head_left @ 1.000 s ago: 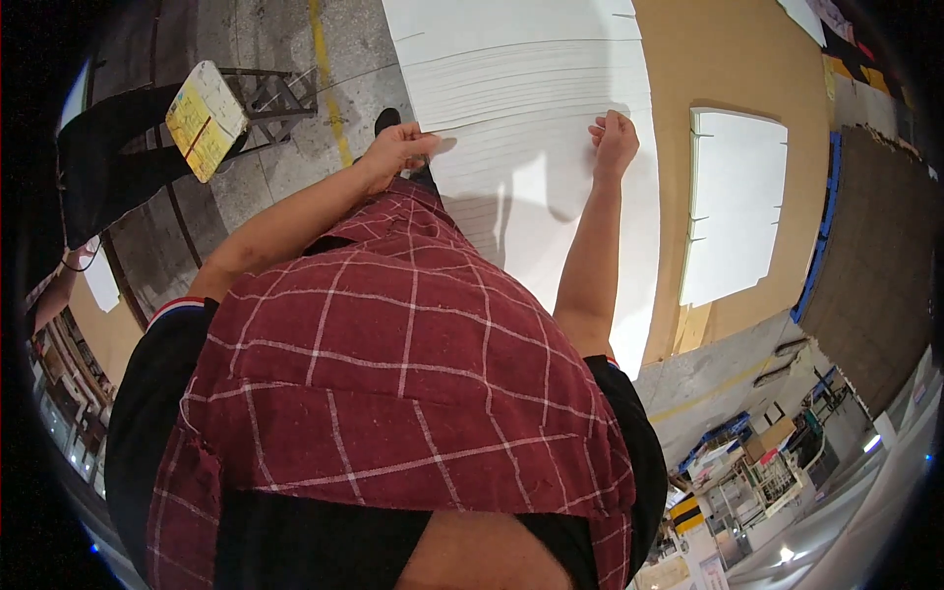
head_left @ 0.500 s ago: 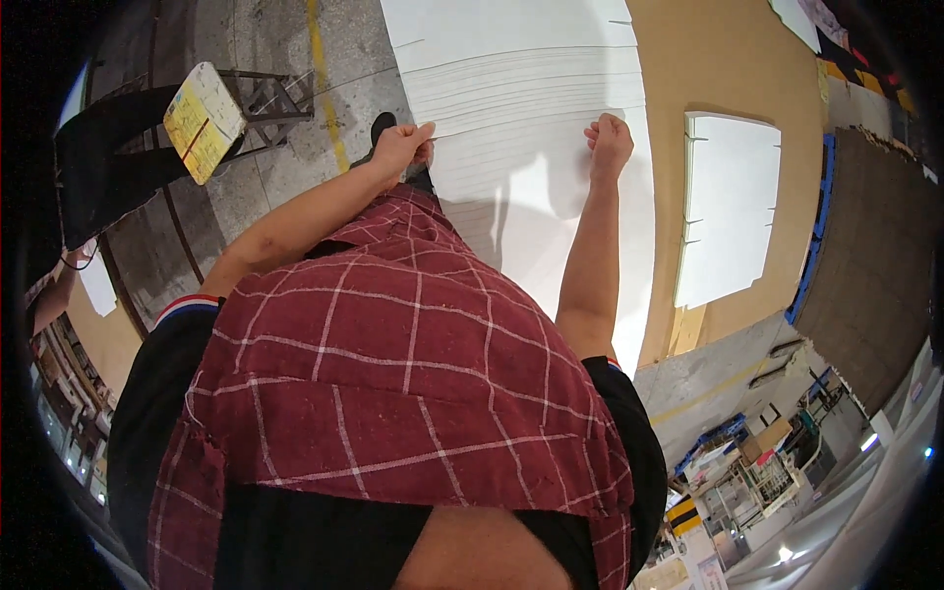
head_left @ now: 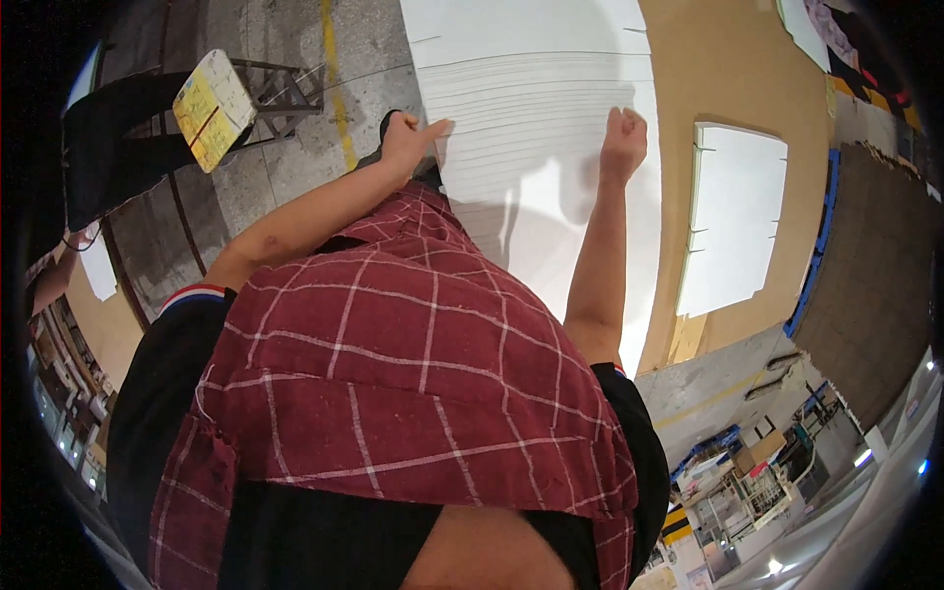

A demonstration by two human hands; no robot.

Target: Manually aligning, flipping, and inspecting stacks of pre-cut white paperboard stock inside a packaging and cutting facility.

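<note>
Tall stack of white sheets stands on a tan table, straight ahead of the person. Left hand pinches the stack's left edge, fingers closed on it. Right hand is fisted on the right side of the stack. A stool stands on the concrete floor to the left.

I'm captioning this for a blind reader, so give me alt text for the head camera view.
Seen from above, a person presses the left hand and right hand on the edges of a tall stack of white sheets. A red checked cloth covers the person's front, and a metal stool stands on the concrete floor to the left.
</note>
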